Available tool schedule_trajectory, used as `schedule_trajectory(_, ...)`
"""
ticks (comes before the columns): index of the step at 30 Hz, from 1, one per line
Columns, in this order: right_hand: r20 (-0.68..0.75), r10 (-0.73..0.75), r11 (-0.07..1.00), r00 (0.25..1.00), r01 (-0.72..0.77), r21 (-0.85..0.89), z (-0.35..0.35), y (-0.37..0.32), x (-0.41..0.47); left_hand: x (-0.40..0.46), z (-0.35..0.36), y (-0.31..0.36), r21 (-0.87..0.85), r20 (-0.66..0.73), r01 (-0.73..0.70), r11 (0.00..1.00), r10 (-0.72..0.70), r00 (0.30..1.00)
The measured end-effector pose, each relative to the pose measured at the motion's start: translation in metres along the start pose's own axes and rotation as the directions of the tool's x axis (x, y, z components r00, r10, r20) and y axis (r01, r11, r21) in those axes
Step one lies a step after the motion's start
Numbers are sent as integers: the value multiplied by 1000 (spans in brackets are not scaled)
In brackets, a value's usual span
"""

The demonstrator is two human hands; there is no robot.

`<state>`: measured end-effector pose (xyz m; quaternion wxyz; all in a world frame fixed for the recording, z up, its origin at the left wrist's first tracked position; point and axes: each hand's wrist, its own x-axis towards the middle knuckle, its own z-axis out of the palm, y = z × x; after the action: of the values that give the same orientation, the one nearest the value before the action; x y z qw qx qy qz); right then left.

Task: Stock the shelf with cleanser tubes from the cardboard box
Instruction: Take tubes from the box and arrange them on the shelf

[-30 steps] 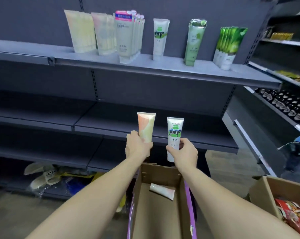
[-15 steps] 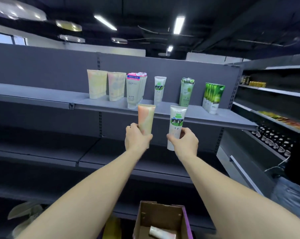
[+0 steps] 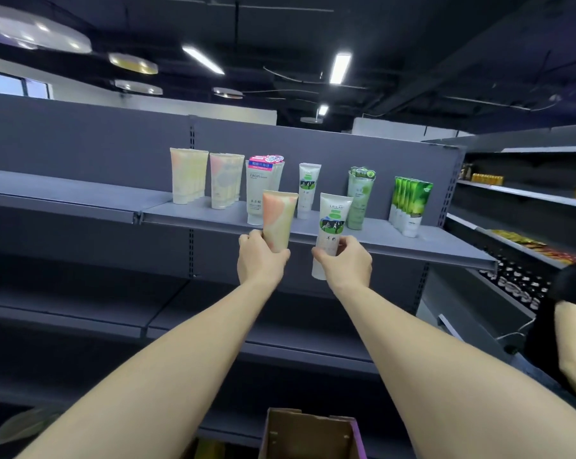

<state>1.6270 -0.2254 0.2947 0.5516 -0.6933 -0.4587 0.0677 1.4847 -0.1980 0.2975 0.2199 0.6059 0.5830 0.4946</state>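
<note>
Raising two tubes toward the top shelf (image 3: 363, 238) is the step in hand, judged from the single head view. The left hand (image 3: 260, 260) grips a peach-and-cream tube (image 3: 278, 223) round its lower end, crimped end up. The right hand (image 3: 344, 265) pinches a white tube with a green pasture label (image 3: 329, 230) between thumb and fingers, also upright. Both tubes sit in front of the shelf lip, not yet resting on it.

On the shelf stand matching stock: a row of peach-and-cream tubes (image 3: 225, 180), a paler yellow row (image 3: 188, 175), pink-topped Facial tubes (image 3: 263, 190), one pasture-label tube (image 3: 308, 190), a pale green tube (image 3: 359, 197) and bright green tubes (image 3: 411, 202).

Next move, in my judgement: carry each tube over the lip and set it cap-down beside its like, the pasture-label one by its single twin.

Tubes look soft, glossy plastic, flat at the crimp and round at the cap. The shelf is matt grey metal. The cardboard box (image 3: 310, 437) sits below, brown and open; its contents are not visible.
</note>
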Motion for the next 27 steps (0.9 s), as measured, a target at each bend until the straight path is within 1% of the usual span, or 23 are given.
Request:
schedule_trajectory(7, -11, -51, 999, 999, 51, 17, 29, -17, 63, 41, 21, 8, 7, -29, -37, 999, 37, 999)
schedule_trajectory(13, -40, -27, 999, 999, 29, 30, 58, -11, 103, 72, 43, 14, 13, -35, -67, 998, 67, 997)
schedule_trajectory(16, -65, -12, 1000, 998, 13, 18, 70, -5, 124, 88, 55, 13, 13, -9, -122, 992, 122, 992)
schedule_trajectory(20, -105, 51, 999, 993, -50, 17, 91, -3, 153, 110, 63, 7, 3, 4, -180, 984, 180, 984)
schedule_trajectory(23, -113, 96, 995, 989, -93, 28, 111, -3, 169, 126, 64, 7, -36, -35, -211, 977, 210, 977)
schedule_trajectory(27, -102, 85, 996, 991, -85, 3, 131, -3, 185, 141, 73, 10, -92, -39, -217, 972, 215, 976)
